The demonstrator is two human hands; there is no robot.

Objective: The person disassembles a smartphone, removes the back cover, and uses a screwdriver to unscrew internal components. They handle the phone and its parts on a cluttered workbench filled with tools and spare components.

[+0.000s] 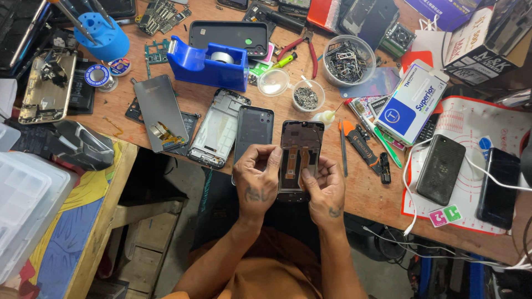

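phone frame (300, 158) sits at the bench edge, pinched between your left hand (256, 180) and right hand (326, 191). it looks light, thin, fragile inside; hold its side rails, not the orange flex.

Even, bright light falls from above on the wooden workbench (183, 105), with only soft, short shadows. Glare sits on the grey phone screen (159, 111) left of the blue tape dispenser (208, 63). Everything is sharp; the edges bend slightly outward, and it darkens below the workbench.
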